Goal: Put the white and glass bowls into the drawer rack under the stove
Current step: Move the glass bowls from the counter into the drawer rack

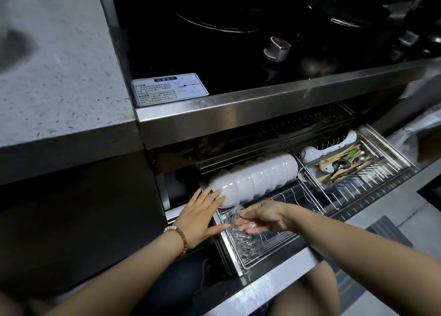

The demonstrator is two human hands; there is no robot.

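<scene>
Stove label [170, 89] writing too small to read. Left hand [200, 216], fingers spread, is resting against the white bowls [254, 178], stacked on edge, row running left-right in the drawer rack [353, 194]. Right hand [263, 216] is pinching the glass bowl [243, 237], tilted, at the rack's near-left corner.

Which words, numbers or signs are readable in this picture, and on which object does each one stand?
White sticker on the front left corner of the stove top: printed lines and a small diagram, too small and blurred to read.
Control knob: a red mark, no legible text.
No other text is visible.
</scene>
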